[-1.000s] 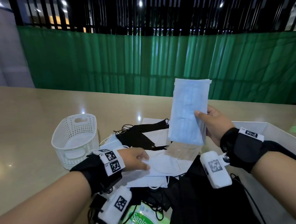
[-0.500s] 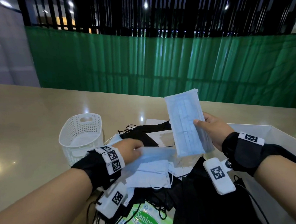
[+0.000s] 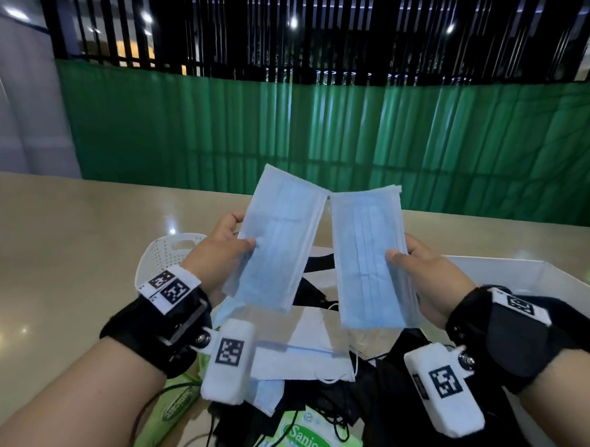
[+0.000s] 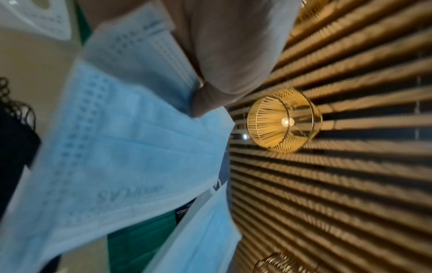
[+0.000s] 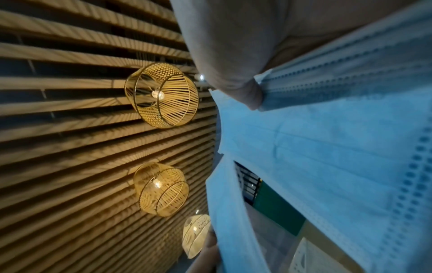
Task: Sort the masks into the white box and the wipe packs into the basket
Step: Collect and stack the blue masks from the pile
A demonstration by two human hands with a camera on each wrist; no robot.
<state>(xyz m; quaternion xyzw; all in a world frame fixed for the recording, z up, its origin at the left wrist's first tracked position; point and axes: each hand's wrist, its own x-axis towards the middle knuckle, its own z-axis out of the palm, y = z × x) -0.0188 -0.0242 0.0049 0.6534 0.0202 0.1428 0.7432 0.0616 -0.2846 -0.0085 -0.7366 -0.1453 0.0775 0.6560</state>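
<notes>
My left hand pinches a light blue mask and holds it upright above the pile; its thumb lies on the mask's face. My right hand grips a small stack of blue masks beside it, seen close up in the right wrist view. The two bundles nearly touch at their top corners. Below them lies a pile of white, blue and black masks. Green Sanicare wipe packs sit at the front. The white basket is behind my left hand, the white box behind my right wrist.
The beige table runs left and back to a green curtain. Black mask straps trail over the wipe pack. A second green pack lies under my left wrist. The wrist views look up at hanging woven lamps.
My left hand picked a blue mask off the pile and raised it beside the right hand's stack. The right hand kept its masks and tilted them slightly left.
</notes>
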